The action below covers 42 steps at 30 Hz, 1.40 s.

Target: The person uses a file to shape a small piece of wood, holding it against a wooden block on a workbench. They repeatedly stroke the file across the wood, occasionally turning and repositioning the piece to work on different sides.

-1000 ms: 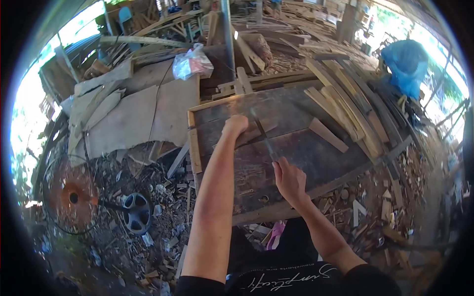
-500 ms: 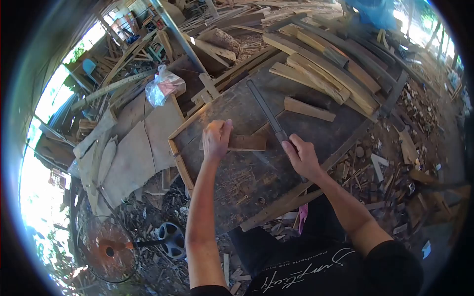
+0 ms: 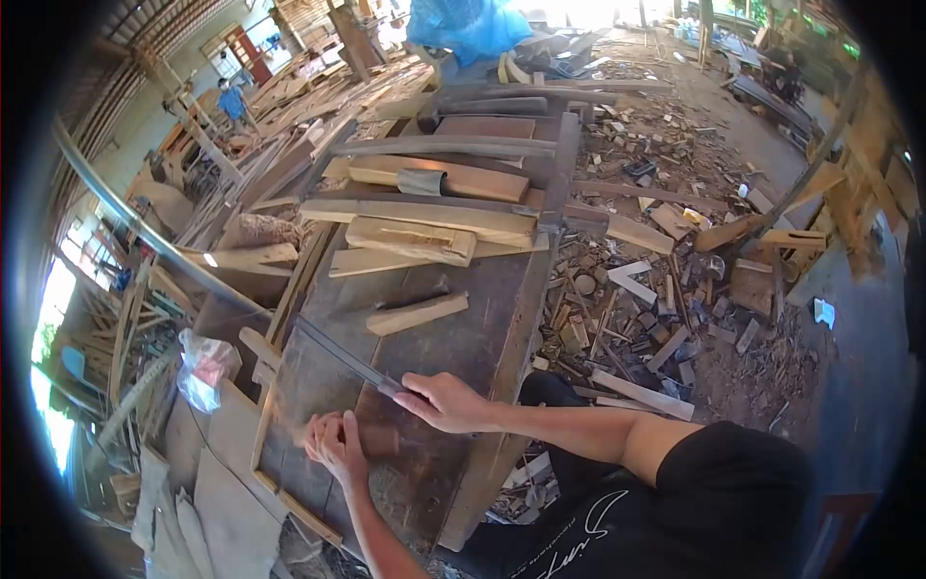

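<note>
My left hand (image 3: 335,447) is closed around the far-left end of a short wooden block (image 3: 380,441), which lies on the dark worktable (image 3: 405,482). In my right hand (image 3: 446,401) is the handle end of a long, flat, dark metal file (image 3: 342,353). The file points away to the upper left, above the tabletop and beyond the block. Fingers cover part of the block and the file's handle. A curved offcut of wood (image 3: 418,314) rests on the table past my right hand.
Several boards (image 3: 424,220) lie across the table's far end, with a curved grey piece (image 3: 422,182) on one. A plastic bag (image 3: 206,371) sits left of the table. Wood scraps (image 3: 666,318) litter the ground to the right. A person in blue (image 3: 231,103) stands far back.
The view has turned to the right, so the table and boards appear further left. The file remains in my right hand and the block under my left.
</note>
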Each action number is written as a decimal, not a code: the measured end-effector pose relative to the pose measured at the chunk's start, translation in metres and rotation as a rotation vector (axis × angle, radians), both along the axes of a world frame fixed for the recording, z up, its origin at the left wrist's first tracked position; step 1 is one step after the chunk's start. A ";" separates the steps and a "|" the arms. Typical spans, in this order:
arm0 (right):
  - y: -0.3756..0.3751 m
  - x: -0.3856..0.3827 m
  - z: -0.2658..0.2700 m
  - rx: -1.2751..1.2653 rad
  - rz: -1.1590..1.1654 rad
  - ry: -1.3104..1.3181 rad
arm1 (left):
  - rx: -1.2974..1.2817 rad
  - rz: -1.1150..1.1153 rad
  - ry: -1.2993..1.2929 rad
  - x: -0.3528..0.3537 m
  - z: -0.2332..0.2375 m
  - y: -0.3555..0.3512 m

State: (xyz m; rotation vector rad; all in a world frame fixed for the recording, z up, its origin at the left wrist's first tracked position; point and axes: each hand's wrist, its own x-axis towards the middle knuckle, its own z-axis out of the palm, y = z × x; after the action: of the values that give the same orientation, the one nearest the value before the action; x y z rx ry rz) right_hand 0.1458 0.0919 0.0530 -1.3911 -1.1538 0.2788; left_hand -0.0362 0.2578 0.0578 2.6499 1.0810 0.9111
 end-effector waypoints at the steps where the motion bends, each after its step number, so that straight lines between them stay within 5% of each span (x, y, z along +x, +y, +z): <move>1: 0.000 0.000 0.000 -0.003 0.012 0.001 | -0.055 -0.130 -0.066 -0.004 0.002 0.005; 4: -0.001 0.001 -0.001 0.026 0.027 -0.033 | -0.378 -0.182 -0.445 -0.018 -0.001 0.022; 5: -0.003 0.001 0.001 0.007 0.034 -0.029 | -0.179 -0.068 -0.341 -0.021 0.003 0.024; 9: -0.003 0.002 0.002 -0.036 0.047 -0.029 | -0.320 0.230 -0.349 -0.016 0.000 0.005; 11: -0.001 0.001 0.001 -0.015 0.048 -0.022 | -0.270 0.369 -0.146 -0.010 0.003 -0.013; 15: -0.001 0.001 -0.001 0.001 0.045 -0.028 | -0.280 0.366 0.063 -0.003 0.016 -0.027; 17: -0.002 0.001 -0.001 -0.004 0.049 -0.025 | -0.316 -0.021 -0.018 -0.021 0.013 -0.003; 20: -0.003 0.000 0.001 -0.009 0.051 -0.023 | -0.394 -0.060 -0.057 -0.029 0.016 0.007; 26: -0.005 0.003 0.006 -0.023 0.028 -0.033 | -0.110 0.203 0.074 -0.036 0.006 -0.004; 42: 0.006 -0.002 -0.002 -0.041 0.036 0.002 | -0.087 0.343 -0.027 -0.047 0.003 -0.015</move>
State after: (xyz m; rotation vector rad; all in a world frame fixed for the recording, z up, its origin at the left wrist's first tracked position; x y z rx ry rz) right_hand 0.1434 0.0980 0.0510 -1.4066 -1.1780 0.3304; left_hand -0.0836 0.2426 0.0605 2.4173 1.5620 0.9264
